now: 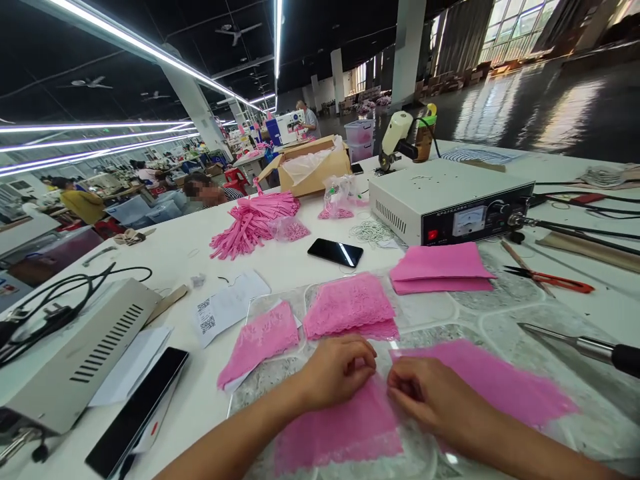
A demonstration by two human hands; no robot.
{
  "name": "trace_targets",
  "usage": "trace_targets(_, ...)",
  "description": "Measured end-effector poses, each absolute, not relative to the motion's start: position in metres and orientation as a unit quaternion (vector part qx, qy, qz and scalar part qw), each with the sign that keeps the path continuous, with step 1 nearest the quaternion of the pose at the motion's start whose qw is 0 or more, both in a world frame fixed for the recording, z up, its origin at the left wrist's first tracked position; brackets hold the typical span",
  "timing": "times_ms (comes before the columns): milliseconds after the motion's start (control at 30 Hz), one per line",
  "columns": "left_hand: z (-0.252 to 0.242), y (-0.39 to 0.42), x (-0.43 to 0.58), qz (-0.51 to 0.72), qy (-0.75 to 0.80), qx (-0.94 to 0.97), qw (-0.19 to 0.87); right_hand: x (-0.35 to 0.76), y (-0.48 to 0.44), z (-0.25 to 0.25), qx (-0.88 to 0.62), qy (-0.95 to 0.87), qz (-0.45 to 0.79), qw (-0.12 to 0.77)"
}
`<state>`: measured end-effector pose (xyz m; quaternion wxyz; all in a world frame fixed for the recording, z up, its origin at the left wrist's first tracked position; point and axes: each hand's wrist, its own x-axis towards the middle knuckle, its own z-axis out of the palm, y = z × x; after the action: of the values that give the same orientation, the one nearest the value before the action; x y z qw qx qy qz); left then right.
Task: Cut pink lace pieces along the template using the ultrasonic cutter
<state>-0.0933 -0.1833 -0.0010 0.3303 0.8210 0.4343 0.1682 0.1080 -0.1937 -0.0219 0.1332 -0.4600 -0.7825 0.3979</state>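
Observation:
My left hand (337, 370) and my right hand (430, 393) rest close together on a long strip of pink lace (500, 383) that lies across a glass plate (500, 313) at the table's front. Both hands have curled fingers pinching the lace near its middle, thumbs toward each other. Part of the strip (335, 433) runs under my left wrist. Two more pink lace pieces (260, 340) (350, 307) lie just beyond my hands, and a folded pink stack (440, 267) sits further back on the right.
A white control box (450, 200) stands at the back right, red-handled scissors (555, 280) and a metal-tipped tool (580, 347) on the right. A phone (335, 252), pink strips (250, 223), a cardboard box (310, 167), another box unit (80, 353) and a dark tablet (135, 413) surround them. Other people work behind.

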Motion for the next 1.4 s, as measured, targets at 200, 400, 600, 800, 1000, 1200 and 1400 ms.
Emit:
trace_targets(200,0.005,-0.176,-0.095,0.165,0.407,0.798,0.414,0.104,-0.197,-0.027,-0.447,-0.781,0.412,0.142)
trace_targets(400,0.004,-0.174,-0.094,0.179,0.397,0.774,0.46,0.105,-0.198,-0.03,-0.461,-0.771,0.416,0.14)
trace_targets(600,0.002,-0.177,-0.093,0.178,0.432,0.743,0.479,0.1,-0.199,-0.026,-0.48,-0.754,0.423,0.148)
trace_targets(800,0.002,-0.176,-0.092,0.184,0.473,0.735,0.45,0.099,-0.201,-0.025,-0.48,-0.748,0.425,0.17)
trace_targets(1000,0.001,-0.179,-0.093,0.194,0.498,0.723,0.438,0.097,-0.201,-0.02,-0.475,-0.754,0.419,0.174)
trace_targets(1200,-0.004,-0.181,-0.092,0.206,0.512,0.707,0.441,0.094,-0.203,-0.017,-0.495,-0.75,0.409,0.162)
trace_targets(1400,-0.004,-0.183,-0.09,0.22,0.527,0.7,0.429,0.095,-0.205,-0.021,-0.496,-0.754,0.404,0.147)
